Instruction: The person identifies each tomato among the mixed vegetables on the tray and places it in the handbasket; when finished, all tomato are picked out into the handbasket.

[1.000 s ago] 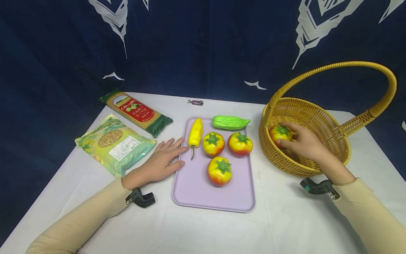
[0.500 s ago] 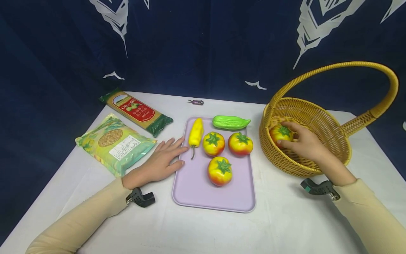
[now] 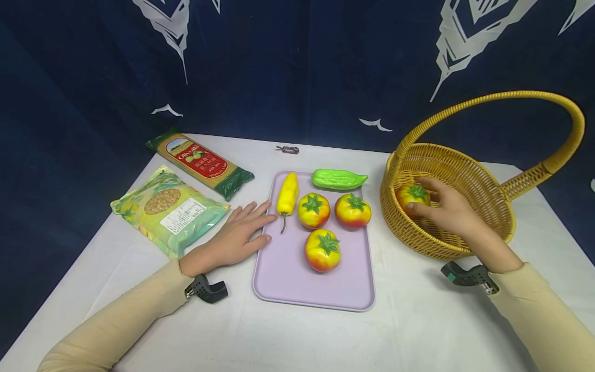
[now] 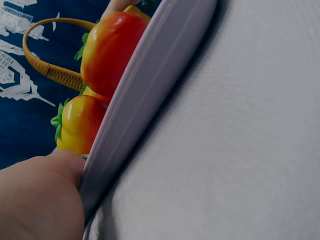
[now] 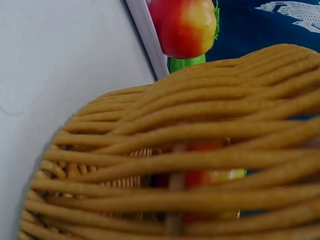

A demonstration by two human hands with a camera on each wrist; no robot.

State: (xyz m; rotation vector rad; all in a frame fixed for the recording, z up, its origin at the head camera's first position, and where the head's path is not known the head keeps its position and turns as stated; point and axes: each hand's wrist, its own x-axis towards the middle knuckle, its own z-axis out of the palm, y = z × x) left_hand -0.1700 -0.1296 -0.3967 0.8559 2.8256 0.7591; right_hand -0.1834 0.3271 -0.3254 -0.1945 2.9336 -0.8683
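Right of tray (image 3: 321, 288), in basket (image 3: 403, 231): tomato (image 3: 410, 195) being finger-pinched by right hand (image 3: 448, 207) — likely for control. Tray's left edge being touched by left hand (image 3: 240, 236), fingers spread — presumably for steadying.

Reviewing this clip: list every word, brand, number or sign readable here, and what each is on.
"Olivoila" (any accent unclear): red label of the long packet.
Chinese characters and small print below it: too small to read surely.
Printing on the green bag's white label: too small to read.
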